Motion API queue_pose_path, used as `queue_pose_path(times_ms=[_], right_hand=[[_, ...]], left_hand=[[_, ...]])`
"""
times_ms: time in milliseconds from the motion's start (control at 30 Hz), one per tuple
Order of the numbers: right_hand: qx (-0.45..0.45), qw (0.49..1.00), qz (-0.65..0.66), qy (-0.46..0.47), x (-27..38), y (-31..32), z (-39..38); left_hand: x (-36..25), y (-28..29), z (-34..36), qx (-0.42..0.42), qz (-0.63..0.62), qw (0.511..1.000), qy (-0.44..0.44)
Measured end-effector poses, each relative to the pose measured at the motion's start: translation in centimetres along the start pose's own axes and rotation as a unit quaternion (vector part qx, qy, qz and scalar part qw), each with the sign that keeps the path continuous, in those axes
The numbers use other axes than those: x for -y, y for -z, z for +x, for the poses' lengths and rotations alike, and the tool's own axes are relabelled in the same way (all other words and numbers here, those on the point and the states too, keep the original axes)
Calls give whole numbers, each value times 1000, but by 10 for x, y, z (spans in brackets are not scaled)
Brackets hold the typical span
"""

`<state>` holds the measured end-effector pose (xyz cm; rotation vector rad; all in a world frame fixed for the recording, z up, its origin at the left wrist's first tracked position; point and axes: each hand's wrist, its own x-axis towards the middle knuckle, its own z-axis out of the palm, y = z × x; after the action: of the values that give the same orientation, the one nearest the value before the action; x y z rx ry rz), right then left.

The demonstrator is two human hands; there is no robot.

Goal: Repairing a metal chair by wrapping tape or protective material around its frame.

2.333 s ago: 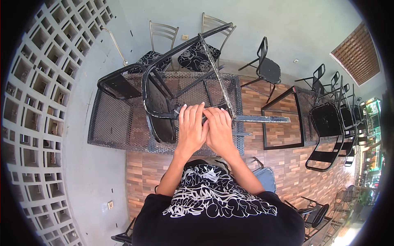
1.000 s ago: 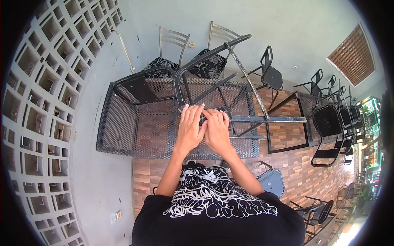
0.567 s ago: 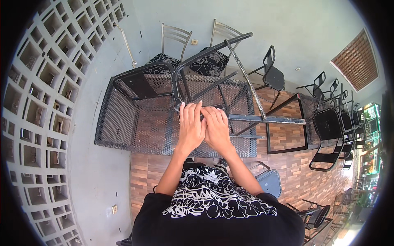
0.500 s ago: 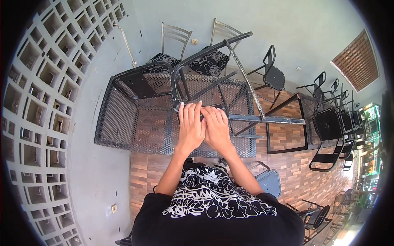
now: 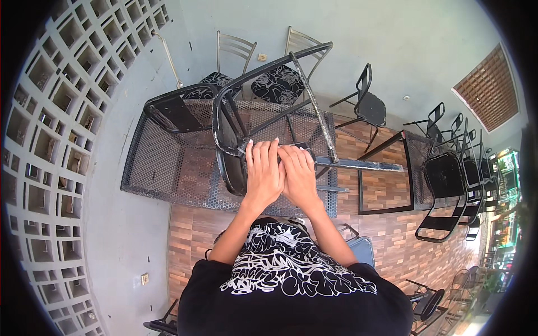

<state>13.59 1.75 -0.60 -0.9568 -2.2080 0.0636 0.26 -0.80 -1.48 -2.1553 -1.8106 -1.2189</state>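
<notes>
"Dead centre of the frame, the left hand [image 5: 264,173] and the right hand [image 5: 299,176] sit pressed side by side, thumbs together, fingers stretched forward over a black chair [image 5: 234,173]!"

"And it's tipped right over, its rounded panel left of the hands, a straight, scuffed bar shooting out to the right."

"Look at that slanting strut [image 5: 313,106] above, paint chipped to pale flecks!"

"Behind it all, the mesh table [image 5: 157,168], metal punched with little holes, over a patchwork floor [image 5: 190,241] of wood-toned strips."

"How tight is the grip, though?"

"Can't be told! The palms are hidden beneath the hands, and so is whether chair and table touch."

"Lower right of centre, a blue-grey seat [image 5: 363,250] is half lost behind the arm; at lower left, another dark chair [image 5: 162,325] is cut off by the edge."
</notes>
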Motion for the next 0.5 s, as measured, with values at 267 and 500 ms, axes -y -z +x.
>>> queue_pose_path(times_ms=[267,500], right_hand=[[-1,1000,3,4,-29,33,-12],[-17,1000,-11,-2,-27,24,-16]], left_hand=[[-37,-20,10,9,-12,1000,-7],[-33,-17,10,5,-37,999,-6]])
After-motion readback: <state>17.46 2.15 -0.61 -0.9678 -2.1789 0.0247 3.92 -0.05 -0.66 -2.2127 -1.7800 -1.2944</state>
